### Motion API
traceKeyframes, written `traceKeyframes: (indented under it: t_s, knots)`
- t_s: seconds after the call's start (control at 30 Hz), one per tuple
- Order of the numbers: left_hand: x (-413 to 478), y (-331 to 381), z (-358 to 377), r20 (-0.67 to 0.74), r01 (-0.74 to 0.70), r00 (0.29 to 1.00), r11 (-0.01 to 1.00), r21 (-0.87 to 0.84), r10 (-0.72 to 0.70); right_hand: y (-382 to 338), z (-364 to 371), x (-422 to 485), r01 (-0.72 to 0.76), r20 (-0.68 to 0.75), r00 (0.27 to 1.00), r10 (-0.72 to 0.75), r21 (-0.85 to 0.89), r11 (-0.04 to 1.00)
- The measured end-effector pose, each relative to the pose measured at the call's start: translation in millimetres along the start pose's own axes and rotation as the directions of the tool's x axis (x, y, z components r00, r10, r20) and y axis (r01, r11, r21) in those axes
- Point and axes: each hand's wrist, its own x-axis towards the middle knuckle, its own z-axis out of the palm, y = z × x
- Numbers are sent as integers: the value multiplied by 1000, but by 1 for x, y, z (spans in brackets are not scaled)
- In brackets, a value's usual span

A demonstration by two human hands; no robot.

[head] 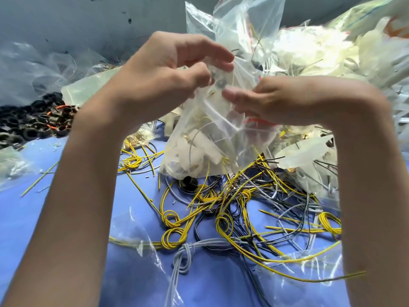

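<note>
A clear plastic zip bag (205,138) with a red seal strip hangs in the middle of the view, above a blue table. It holds white plastic parts, thin yellow and grey wires and a small black piece. My left hand (163,76) grips the bag's upper left side, fingers curled into the plastic. My right hand (272,100) pinches the bag's right edge near the red strip. The bag's lower end rests close to the wire pile.
Tangled yellow, grey and black wires (239,209) cover the blue table (44,218) below the bag. Black rings (37,122) are heaped at the left. More clear bags of white parts (309,47) pile up at the back right. A black ring (190,182) lies under the bag.
</note>
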Motion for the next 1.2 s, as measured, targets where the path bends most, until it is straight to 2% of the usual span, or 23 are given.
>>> traceKeyframes:
  t_s: [0.07, 0.13, 0.2, 0.27, 0.33, 0.4, 0.5, 0.57, 0.8, 1.0, 1.2]
  knots:
    - [3, -2, 3, -47, 13, 999, 1000, -25, -14, 3, -3, -3, 46, 0, 999, -47, 180, 983]
    - [6, -2, 9, -92, 30, 995, 998, -60, -36, 3, -6, -6, 83, -9, 997, -83, 258, 963]
    - [9, -1, 15, -86, 41, 995, 994, -99, -49, 3, -8, -7, 137, 38, 989, -144, 150, 979]
    - [9, 0, 18, -5, 49, 999, 991, -126, -50, 6, -6, -6, 157, 89, 983, -159, 23, 987]
    - [7, -1, 17, 101, 57, 994, 989, -137, -43, 14, -3, -2, 104, 78, 991, -107, 46, 994]
    - [4, -3, 12, 135, 75, 989, 988, -132, -57, 26, -2, 0, 34, 47, 998, -40, 124, 992]
    - [4, -11, 5, 72, 101, 993, 993, -57, -97, 44, -7, -3, -70, 19, 998, 67, 206, 976]
    - [6, -19, 3, 60, 136, 989, 991, 19, -136, 52, -11, -6, -74, -24, 996, 80, 196, 978]
    - [6, -47, 11, 221, 181, 929, 884, 431, -297, 55, -16, -10, -5, -229, 972, 48, 184, 983]
    - [10, -55, 24, 260, 179, 905, 856, 486, -337, 54, -14, -10, 6, -249, 966, 71, 297, 955]
    - [13, -56, 33, 173, 171, 942, 856, 488, -287, 55, -12, -10, 68, -161, 987, -12, 344, 936]
